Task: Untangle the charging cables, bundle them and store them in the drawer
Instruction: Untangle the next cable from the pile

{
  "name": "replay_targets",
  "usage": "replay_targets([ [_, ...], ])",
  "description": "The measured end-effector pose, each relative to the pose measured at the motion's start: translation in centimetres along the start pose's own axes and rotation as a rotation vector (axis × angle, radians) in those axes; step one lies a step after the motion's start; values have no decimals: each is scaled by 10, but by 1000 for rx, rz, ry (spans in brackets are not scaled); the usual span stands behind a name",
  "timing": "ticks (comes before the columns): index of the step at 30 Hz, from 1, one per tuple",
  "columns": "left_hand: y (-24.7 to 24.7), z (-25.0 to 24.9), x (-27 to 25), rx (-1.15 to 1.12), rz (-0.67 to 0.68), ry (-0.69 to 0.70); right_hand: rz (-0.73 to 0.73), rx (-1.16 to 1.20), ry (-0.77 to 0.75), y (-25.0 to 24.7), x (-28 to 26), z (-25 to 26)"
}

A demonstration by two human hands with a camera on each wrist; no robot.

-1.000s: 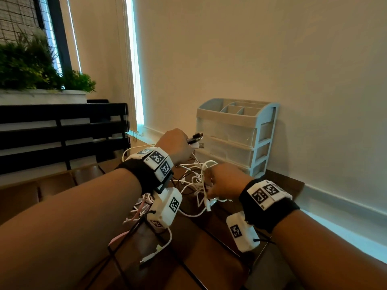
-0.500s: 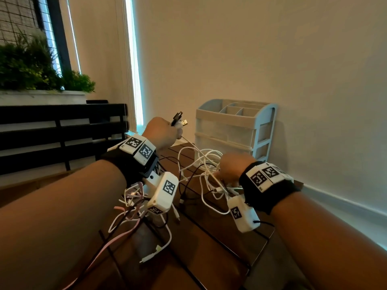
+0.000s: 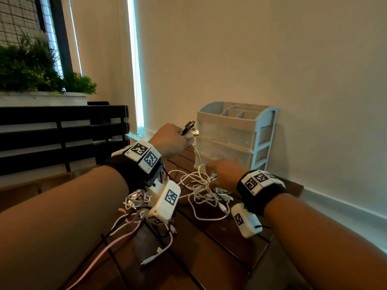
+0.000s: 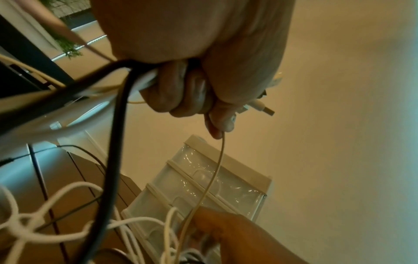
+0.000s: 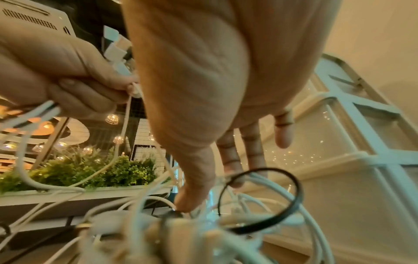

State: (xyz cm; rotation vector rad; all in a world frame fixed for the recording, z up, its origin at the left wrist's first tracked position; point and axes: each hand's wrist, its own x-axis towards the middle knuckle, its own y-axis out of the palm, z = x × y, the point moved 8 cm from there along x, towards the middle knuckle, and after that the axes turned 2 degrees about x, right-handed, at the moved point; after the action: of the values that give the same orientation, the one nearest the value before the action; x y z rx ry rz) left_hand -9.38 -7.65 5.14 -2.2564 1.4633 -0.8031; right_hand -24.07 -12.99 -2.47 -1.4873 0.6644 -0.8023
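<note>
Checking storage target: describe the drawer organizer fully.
The drawer organizer is a small plastic unit with a pale blue frame, open divided compartments on top and translucent drawers stacked below, all pushed in. It stands upright on the brown slatted table, close to the wall, just behind the cable tangle. Neither hand touches it.
</note>
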Motion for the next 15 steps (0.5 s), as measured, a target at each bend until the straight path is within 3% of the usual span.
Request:
replay_targets([
  [3, -5, 4, 0, 60, 5, -10, -7, 60, 43, 1, 2, -11],
  [9, -31, 21, 8, 115, -75, -37, -106, 153, 349, -6, -3, -71],
  [15, -51, 30, 14, 0, -163, -110, -164, 213, 425, -4, -8, -92],
])
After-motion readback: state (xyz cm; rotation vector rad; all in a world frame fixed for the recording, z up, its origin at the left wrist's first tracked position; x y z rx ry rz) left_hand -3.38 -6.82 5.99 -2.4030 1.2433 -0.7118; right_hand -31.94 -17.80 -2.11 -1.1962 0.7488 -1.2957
